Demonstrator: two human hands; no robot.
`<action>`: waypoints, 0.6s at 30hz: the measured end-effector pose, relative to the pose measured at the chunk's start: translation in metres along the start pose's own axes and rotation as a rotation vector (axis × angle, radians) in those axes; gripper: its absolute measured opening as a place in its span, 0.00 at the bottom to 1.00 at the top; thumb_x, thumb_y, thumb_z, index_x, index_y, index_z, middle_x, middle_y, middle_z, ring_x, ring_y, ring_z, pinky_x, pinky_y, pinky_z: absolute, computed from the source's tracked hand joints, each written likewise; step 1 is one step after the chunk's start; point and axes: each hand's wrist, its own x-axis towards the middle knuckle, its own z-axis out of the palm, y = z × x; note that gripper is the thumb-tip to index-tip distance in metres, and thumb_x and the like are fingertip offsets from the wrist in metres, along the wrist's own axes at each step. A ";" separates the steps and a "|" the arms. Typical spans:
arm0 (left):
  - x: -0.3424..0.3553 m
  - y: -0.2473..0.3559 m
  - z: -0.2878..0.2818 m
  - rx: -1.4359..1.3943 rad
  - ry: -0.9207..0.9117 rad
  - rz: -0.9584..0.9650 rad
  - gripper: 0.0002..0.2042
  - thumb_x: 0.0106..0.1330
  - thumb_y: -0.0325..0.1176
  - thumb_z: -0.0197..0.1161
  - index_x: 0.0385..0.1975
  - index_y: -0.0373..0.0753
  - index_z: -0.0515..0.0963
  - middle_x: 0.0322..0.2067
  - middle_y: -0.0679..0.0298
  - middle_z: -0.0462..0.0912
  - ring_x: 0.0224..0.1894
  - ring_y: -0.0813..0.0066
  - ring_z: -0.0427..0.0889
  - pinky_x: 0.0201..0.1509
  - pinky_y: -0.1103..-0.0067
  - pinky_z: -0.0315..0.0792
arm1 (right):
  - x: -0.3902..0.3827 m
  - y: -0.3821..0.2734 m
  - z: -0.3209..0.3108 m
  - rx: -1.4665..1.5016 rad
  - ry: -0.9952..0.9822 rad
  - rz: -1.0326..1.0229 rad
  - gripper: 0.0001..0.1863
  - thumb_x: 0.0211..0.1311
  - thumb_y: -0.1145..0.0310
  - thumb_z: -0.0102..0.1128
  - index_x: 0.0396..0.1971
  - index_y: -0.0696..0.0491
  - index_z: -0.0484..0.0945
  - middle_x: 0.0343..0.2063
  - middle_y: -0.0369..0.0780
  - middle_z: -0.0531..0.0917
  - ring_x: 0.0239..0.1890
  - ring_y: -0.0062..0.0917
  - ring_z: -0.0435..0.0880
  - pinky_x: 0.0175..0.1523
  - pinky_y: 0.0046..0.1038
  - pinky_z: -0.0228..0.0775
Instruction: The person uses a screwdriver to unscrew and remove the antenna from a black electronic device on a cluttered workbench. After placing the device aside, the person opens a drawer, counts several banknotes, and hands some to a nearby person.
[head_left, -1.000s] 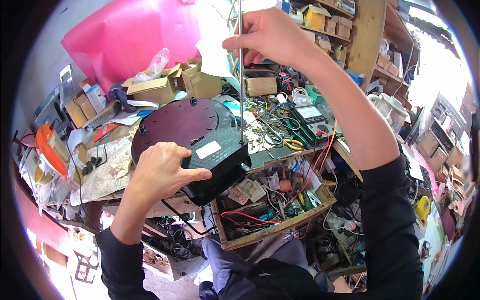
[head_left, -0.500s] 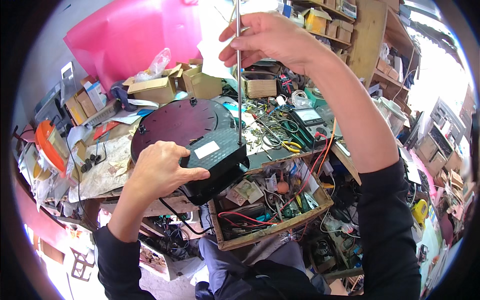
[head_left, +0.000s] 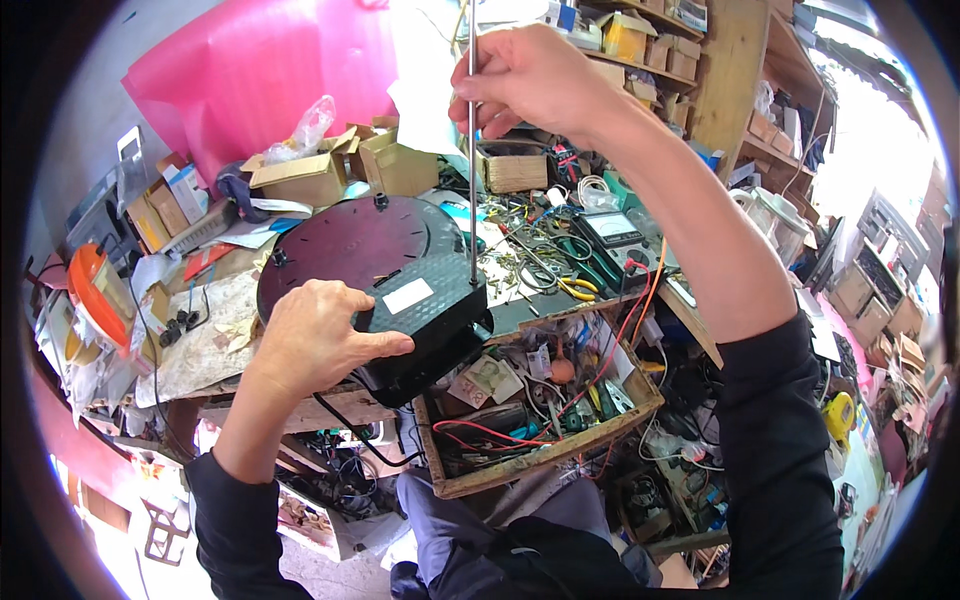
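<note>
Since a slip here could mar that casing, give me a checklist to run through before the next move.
1. Left hand on the black appliance: ok, thumb lying across its top.
2. Right hand on the long metal shaft: ok, thumb and fingers at it.
3. Shaft upright over the casing's corner: ok, its lower end meets the corner.
4. Tip properly seated: cannot tell, too small to see.
5. Black cord unplugged: cannot tell, its far end is not clear.
6. Bench beside the appliance free of clutter: not ok, yellow-handled pliers and loose pieces lie there.
</note>
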 end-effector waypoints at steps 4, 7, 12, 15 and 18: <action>0.000 -0.001 0.002 -0.003 0.006 0.001 0.38 0.47 0.63 0.75 0.42 0.28 0.86 0.35 0.43 0.86 0.40 0.49 0.86 0.46 0.66 0.77 | 0.000 -0.002 0.004 -0.117 0.082 0.006 0.08 0.69 0.69 0.62 0.35 0.60 0.81 0.31 0.42 0.89 0.30 0.22 0.89 0.37 0.22 0.82; 0.000 0.003 -0.002 -0.007 -0.018 -0.025 0.38 0.47 0.63 0.75 0.42 0.28 0.86 0.35 0.43 0.86 0.41 0.49 0.86 0.47 0.66 0.77 | 0.002 0.002 0.006 -0.030 0.003 -0.049 0.07 0.70 0.70 0.61 0.38 0.58 0.80 0.33 0.41 0.89 0.32 0.22 0.89 0.37 0.22 0.81; 0.000 0.001 0.000 -0.004 0.009 -0.001 0.37 0.47 0.61 0.75 0.42 0.27 0.85 0.36 0.44 0.86 0.41 0.49 0.86 0.47 0.66 0.77 | -0.005 -0.007 0.007 -0.091 0.033 -0.020 0.09 0.68 0.73 0.60 0.40 0.65 0.80 0.34 0.47 0.88 0.35 0.28 0.91 0.42 0.28 0.86; -0.001 0.002 -0.001 0.002 0.006 -0.003 0.37 0.48 0.60 0.76 0.42 0.27 0.85 0.36 0.43 0.86 0.41 0.49 0.86 0.47 0.66 0.77 | -0.008 -0.010 0.010 -0.191 0.056 0.003 0.10 0.68 0.73 0.61 0.42 0.64 0.80 0.34 0.47 0.88 0.35 0.27 0.91 0.42 0.29 0.87; -0.001 0.004 -0.003 -0.010 -0.015 -0.013 0.37 0.48 0.59 0.76 0.42 0.26 0.85 0.36 0.44 0.86 0.40 0.49 0.86 0.47 0.66 0.77 | -0.002 -0.002 0.006 -0.148 0.027 0.003 0.09 0.68 0.73 0.61 0.41 0.64 0.80 0.34 0.46 0.89 0.35 0.27 0.91 0.41 0.28 0.86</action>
